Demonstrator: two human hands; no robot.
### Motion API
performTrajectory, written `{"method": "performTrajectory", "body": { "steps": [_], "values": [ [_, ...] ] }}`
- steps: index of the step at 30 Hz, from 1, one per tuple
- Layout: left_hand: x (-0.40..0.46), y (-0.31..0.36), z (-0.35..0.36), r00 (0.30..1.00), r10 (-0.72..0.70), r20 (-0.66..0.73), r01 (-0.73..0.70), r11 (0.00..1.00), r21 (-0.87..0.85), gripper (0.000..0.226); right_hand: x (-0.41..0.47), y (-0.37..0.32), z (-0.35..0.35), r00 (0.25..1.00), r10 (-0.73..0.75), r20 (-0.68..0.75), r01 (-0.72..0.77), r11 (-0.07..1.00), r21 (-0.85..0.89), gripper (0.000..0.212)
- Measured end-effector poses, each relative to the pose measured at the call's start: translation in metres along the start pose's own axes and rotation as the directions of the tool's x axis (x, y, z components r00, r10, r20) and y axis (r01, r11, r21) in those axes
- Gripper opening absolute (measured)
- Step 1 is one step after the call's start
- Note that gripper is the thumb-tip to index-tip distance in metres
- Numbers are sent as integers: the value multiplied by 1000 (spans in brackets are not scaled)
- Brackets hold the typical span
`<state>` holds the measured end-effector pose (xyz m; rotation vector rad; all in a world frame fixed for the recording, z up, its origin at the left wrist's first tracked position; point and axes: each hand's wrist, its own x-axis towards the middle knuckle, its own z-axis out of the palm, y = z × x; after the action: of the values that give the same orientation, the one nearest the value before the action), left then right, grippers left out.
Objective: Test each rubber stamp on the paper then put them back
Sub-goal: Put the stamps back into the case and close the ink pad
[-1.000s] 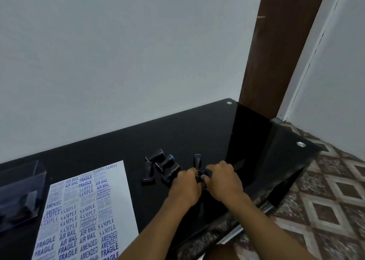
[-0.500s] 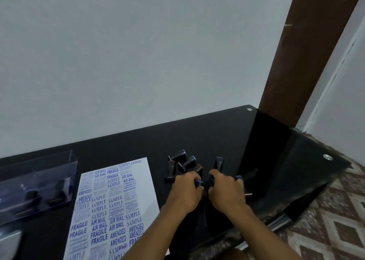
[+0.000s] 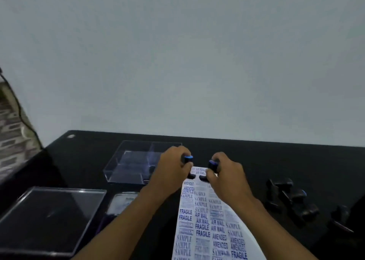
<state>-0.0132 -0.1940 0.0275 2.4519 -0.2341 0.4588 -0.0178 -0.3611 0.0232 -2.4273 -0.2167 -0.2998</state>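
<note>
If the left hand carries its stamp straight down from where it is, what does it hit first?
Most likely the far end of the paper: the left hand grips its stamp base-down just above the sheet's top left corner. Depth is unclear; it could land on the black table instead.

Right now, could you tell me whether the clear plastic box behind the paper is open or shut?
Open: the clear plastic box has no lid on top, and a flat clear plastic lid lies apart, nearer on the black table.
</note>
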Motion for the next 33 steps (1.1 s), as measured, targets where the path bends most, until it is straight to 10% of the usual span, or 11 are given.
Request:
{"method": "performTrajectory", "body": {
  "steps": [8,23,33],
  "values": [
    [22,-81,-37,992,-120,-43,125,982,145,18,54,-68,78,995,-98,24,98,995,6,14],
    [60,-125,4,886,-254,387,95,918,385,19,90,-49,128,975,-31,221,114,919,-377,23],
    [47,-112,1,973,-138,185,50,908,416,16,83,-50,126,983,-66,171,120,935,-333,35]
  ]
}}
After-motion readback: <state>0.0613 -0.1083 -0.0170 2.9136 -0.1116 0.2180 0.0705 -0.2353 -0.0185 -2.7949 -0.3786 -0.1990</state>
